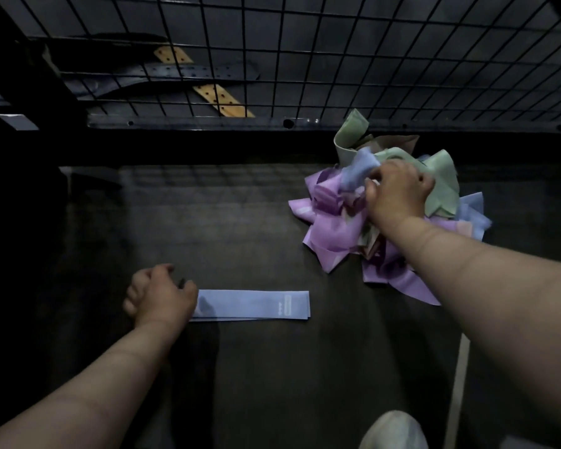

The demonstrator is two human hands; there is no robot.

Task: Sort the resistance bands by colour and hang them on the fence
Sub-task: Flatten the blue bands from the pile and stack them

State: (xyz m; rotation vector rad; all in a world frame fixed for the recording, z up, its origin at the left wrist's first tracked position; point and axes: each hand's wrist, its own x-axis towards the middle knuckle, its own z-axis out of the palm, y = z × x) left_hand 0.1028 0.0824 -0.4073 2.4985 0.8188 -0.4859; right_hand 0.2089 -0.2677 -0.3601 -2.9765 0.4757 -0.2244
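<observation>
Dark surface before a wire fence (pixel 208 121): the right hand (pixel 395 192) digs into the pile of bands (pixel 331 228), gripping a crumpled blue band (pixel 358 171). Left of the pile, the left hand (pixel 159 296) rests curled on a flat blue band (pixel 253 304); whether it grips is unclear.

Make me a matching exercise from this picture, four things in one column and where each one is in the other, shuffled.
1. left hand
2. right hand
3. flat blue band
4. wire fence

A. gripping into the tangled pile of bands
B. laid out straight on the dark surface
C. upright beyond the pile
D. at the flat band's end

Pairs: 1-D, 2-A, 3-B, 4-C.
</observation>
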